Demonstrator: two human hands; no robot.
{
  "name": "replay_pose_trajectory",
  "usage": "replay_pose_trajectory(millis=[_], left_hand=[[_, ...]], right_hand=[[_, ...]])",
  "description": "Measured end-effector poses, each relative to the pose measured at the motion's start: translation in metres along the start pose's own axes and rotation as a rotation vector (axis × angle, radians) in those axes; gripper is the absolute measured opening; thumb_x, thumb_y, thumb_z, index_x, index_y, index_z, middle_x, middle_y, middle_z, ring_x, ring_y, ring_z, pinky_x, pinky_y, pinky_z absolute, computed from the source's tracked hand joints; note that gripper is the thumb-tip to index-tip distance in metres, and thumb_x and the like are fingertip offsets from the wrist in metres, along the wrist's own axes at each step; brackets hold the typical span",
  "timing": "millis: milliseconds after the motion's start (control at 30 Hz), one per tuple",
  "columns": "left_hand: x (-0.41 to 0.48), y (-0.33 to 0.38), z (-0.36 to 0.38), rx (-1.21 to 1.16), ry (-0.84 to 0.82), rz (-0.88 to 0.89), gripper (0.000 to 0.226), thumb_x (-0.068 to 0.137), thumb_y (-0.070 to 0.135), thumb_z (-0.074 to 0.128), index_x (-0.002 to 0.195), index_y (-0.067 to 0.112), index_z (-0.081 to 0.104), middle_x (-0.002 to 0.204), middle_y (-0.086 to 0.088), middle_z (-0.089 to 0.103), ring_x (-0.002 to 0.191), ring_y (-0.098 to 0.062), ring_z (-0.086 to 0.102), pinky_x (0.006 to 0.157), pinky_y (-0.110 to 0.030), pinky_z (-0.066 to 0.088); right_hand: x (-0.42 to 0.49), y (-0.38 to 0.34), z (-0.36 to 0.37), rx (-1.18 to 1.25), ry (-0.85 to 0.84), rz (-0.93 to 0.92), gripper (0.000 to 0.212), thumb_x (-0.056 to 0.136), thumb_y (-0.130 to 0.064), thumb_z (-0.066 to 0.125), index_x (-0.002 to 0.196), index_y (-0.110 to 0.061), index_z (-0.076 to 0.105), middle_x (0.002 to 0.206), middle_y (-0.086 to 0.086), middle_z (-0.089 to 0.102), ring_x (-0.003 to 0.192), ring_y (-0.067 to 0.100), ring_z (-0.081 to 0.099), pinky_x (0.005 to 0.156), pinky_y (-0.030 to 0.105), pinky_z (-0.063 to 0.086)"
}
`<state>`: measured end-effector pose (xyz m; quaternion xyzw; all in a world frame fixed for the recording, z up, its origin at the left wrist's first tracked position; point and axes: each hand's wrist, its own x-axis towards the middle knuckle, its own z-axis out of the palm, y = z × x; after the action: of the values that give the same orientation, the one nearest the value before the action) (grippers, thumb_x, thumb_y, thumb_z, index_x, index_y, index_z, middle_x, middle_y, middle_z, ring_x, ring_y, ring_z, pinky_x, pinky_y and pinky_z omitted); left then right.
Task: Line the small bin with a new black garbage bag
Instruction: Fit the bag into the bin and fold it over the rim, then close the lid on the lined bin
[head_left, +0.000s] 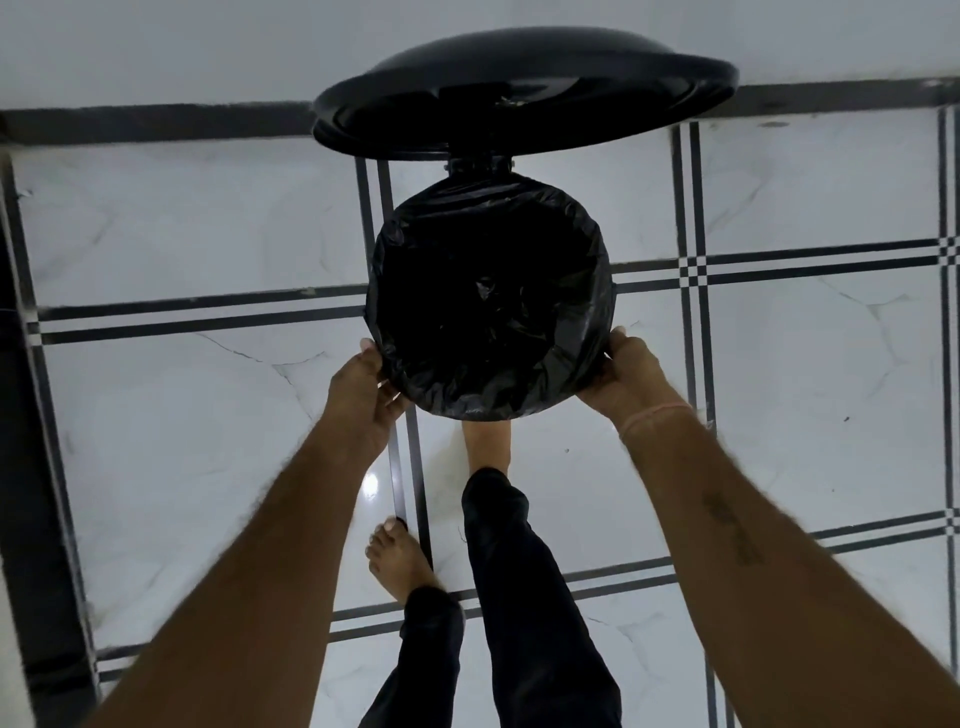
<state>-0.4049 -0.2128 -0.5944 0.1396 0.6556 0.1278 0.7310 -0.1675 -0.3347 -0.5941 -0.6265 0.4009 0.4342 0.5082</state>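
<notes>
A small round bin stands on the floor below me, its black lid swung up and open at the far side. A black garbage bag lines the bin, its edge folded over the whole rim and its crumpled bottom visible inside. My left hand grips the bag-covered rim at the near left. My right hand grips the bag-covered rim at the near right. One bare foot reaches under the bin's near edge, where its toes are hidden.
The floor is white marble tile with black double stripes. My other bare foot stands nearer on the tile. A dark vertical edge runs along the left side, and a black skirting strip lines the far wall.
</notes>
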Motion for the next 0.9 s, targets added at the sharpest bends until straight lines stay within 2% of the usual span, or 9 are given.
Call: replay_pose_trajectory(millis=[133, 233, 300, 433, 533, 600, 733, 800, 900], left_hand=[[-0.019, 0.010, 0.003, 0.026, 0.034, -0.041, 0.045, 0.111, 0.042, 0.041, 0.137, 0.011, 0.060, 0.133, -0.010, 0.068, 0.126, -0.028, 0.064, 0.092, -0.041, 0.058], [-0.046, 0.031, 0.012, 0.149, 0.029, -0.009, 0.043, 0.108, 0.049, 0.043, 0.132, 0.018, 0.062, 0.138, -0.004, 0.065, 0.132, -0.024, 0.059, 0.104, -0.043, 0.052], [-0.070, 0.054, 0.023, 0.192, 0.042, 0.030, 0.039, 0.107, 0.053, 0.044, 0.123, 0.023, 0.063, 0.137, 0.000, 0.062, 0.132, -0.021, 0.056, 0.103, -0.042, 0.050], [-0.112, 0.117, 0.054, 0.187, 0.060, 0.156, 0.069, 0.104, 0.065, 0.038, 0.153, 0.018, 0.043, 0.153, -0.007, 0.049, 0.137, -0.023, 0.050, 0.113, -0.043, 0.045], [-0.127, 0.162, 0.078, 0.181, 0.059, 0.248, 0.081, 0.099, 0.074, 0.038, 0.160, 0.021, 0.035, 0.163, -0.005, 0.036, 0.142, -0.021, 0.042, 0.117, -0.043, 0.040], [-0.126, 0.179, 0.089, 0.247, 0.027, 0.263, 0.083, 0.094, 0.075, 0.047, 0.157, 0.020, 0.041, 0.162, -0.003, 0.039, 0.144, -0.020, 0.042, 0.117, -0.043, 0.039], [-0.128, 0.173, 0.097, 0.465, -0.040, 0.336, 0.055, 0.097, 0.056, 0.062, 0.128, 0.011, 0.061, 0.107, 0.008, 0.059, 0.087, -0.006, 0.052, 0.088, -0.025, 0.045], [-0.131, 0.157, 0.092, 0.525, -0.058, 0.390, 0.042, 0.099, 0.047, 0.064, 0.120, 0.011, 0.061, 0.106, 0.004, 0.061, 0.085, -0.002, 0.054, 0.074, -0.021, 0.045], [-0.129, 0.128, 0.072, 0.565, -0.054, 0.470, 0.050, 0.095, 0.047, 0.069, 0.131, 0.014, 0.061, 0.125, 0.000, 0.067, 0.108, -0.015, 0.065, 0.093, -0.032, 0.053]], right_hand=[[-0.030, -0.010, -0.005, -0.193, -0.027, -0.116, 0.033, 0.112, -0.031, 0.040, 0.098, -0.017, 0.066, 0.111, 0.006, 0.071, 0.103, 0.026, 0.065, 0.092, 0.046, 0.055], [-0.059, -0.024, -0.004, -0.274, -0.072, -0.166, 0.041, 0.113, -0.041, 0.038, 0.135, -0.013, 0.058, 0.147, 0.011, 0.059, 0.133, 0.029, 0.058, 0.109, 0.048, 0.047], [-0.087, -0.040, 0.003, -0.302, -0.096, -0.243, 0.055, 0.112, -0.047, 0.038, 0.155, -0.013, 0.046, 0.159, 0.012, 0.047, 0.143, 0.030, 0.049, 0.105, 0.044, 0.047], [-0.152, -0.089, 0.034, -0.335, -0.175, -0.424, 0.060, 0.110, -0.055, 0.035, 0.158, -0.020, 0.039, 0.165, 0.007, 0.038, 0.136, 0.024, 0.046, 0.114, 0.047, 0.041], [-0.194, -0.128, 0.062, -0.446, -0.260, -0.561, 0.063, 0.109, -0.058, 0.033, 0.164, -0.029, 0.028, 0.172, -0.002, 0.026, 0.156, 0.023, 0.029, 0.127, 0.053, 0.025], [-0.205, -0.145, 0.079, -0.610, -0.318, -0.620, 0.064, 0.108, -0.058, 0.036, 0.164, -0.028, 0.029, 0.172, -0.005, 0.027, 0.158, 0.021, 0.026, 0.128, 0.049, 0.025], [-0.199, -0.141, 0.089, -1.009, -0.272, -0.735, 0.054, 0.103, -0.055, 0.052, 0.139, -0.017, 0.063, 0.145, 0.004, 0.061, 0.136, 0.026, 0.053, 0.115, 0.041, 0.041], [-0.193, -0.126, 0.081, -1.092, -0.226, -0.832, 0.046, 0.103, -0.051, 0.054, 0.128, -0.015, 0.068, 0.131, 0.005, 0.067, 0.124, 0.025, 0.059, 0.110, 0.038, 0.044], [-0.182, -0.098, 0.058, -1.089, -0.182, -0.898, 0.043, 0.104, -0.048, 0.054, 0.134, -0.019, 0.064, 0.127, 0.001, 0.064, 0.122, 0.025, 0.058, 0.112, 0.041, 0.045]])
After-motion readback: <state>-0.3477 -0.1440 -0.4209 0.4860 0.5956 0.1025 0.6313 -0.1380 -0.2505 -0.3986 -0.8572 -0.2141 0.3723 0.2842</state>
